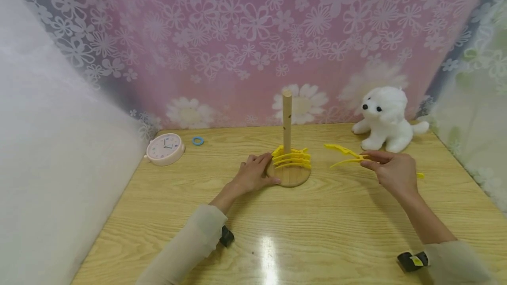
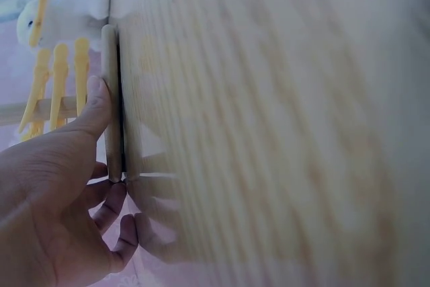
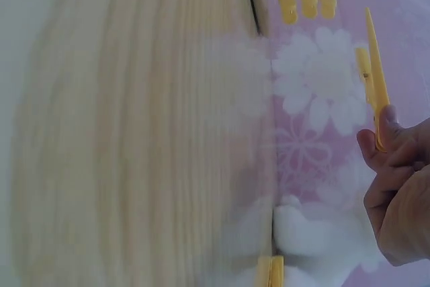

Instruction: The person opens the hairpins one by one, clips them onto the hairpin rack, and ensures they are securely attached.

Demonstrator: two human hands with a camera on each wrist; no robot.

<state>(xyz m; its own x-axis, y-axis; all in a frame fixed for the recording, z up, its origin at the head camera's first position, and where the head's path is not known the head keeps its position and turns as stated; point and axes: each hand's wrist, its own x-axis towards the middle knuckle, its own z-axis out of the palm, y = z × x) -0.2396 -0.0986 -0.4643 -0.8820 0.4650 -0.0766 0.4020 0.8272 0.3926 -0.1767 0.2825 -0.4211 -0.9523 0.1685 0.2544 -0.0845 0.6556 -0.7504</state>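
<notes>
A wooden stand has a round base (image 1: 292,180) and an upright post (image 1: 287,122). Three yellow hair clips (image 1: 295,162) are clamped round the foot of the post, one above another. My left hand (image 1: 253,174) grips the base at its left edge, thumb on the near side; its thumb (image 2: 96,102) lies against the base in the left wrist view. To the right of the stand, my right hand (image 1: 396,173) pinches another yellow hair clip (image 1: 343,154) by its rear end, above the table. That clip's two arms are spread apart and point left towards the post.
One more yellow clip (image 1: 420,175) lies on the table, partly hidden behind my right hand. A white plush dog (image 1: 386,120) sits at the back right. At the back left are a pink clock (image 1: 164,149) and a blue ring (image 1: 197,141). A flowered curtain (image 1: 237,47) hangs behind the table.
</notes>
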